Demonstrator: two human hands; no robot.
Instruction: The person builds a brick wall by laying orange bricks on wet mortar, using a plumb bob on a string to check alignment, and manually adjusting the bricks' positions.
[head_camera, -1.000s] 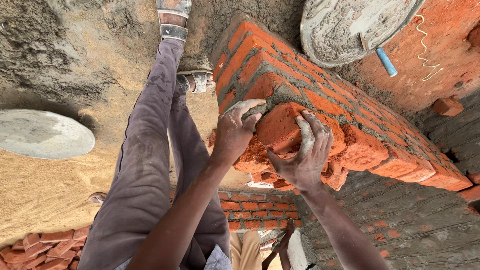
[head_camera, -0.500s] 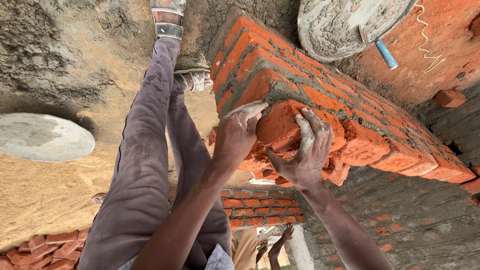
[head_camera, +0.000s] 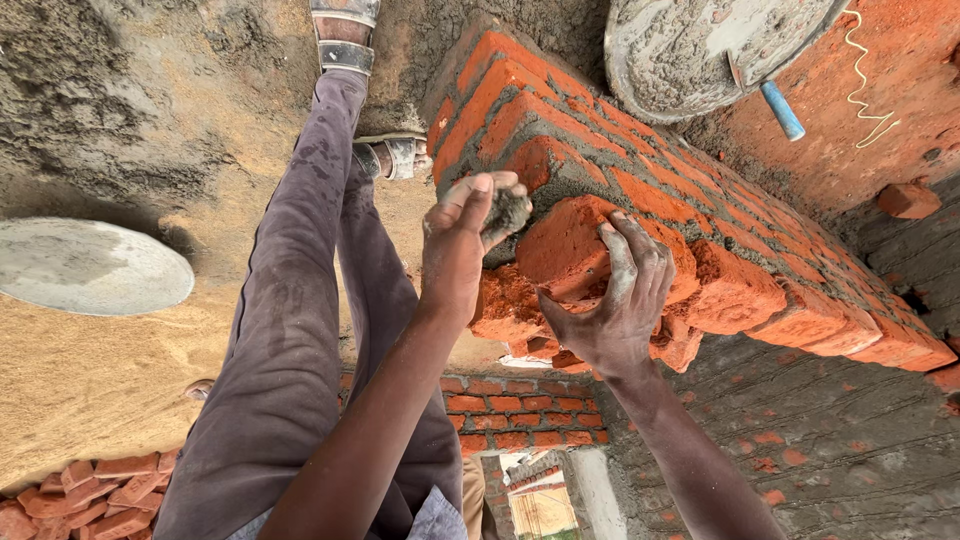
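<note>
Up on the wall (head_camera: 700, 215), the left hand (head_camera: 462, 245) is cupped around a lump of grey mortar (head_camera: 508, 210), fingers curled narrow about it, right at the brick's 9 o'clock end. The right hand (head_camera: 615, 300) is pressed on the brick (head_camera: 570, 240), fingers spread wide over its top and near face; it touches and steadies rather than closes around it. That brick sits on the top course, at the wall's near end, with mortar showing grey in the joints beside it. Broken red lumps (head_camera: 515, 315) cling just under it, between the two hands.

At 12 o'clock from the hands a round pan (head_camera: 680, 50) of mortar rests on the wall top, with a blue-handled trowel (head_camera: 780, 108) lying in it. A loose cord (head_camera: 868, 75) trails at 1 o'clock. The person's grey trouser legs (head_camera: 300, 300) run up to sandalled feet (head_camera: 345, 35) at 11 o'clock. Far below, at 9 o'clock, lies a pale round disc (head_camera: 85, 268) on sand, and at 7 o'clock a heap of bricks (head_camera: 90, 490).
</note>
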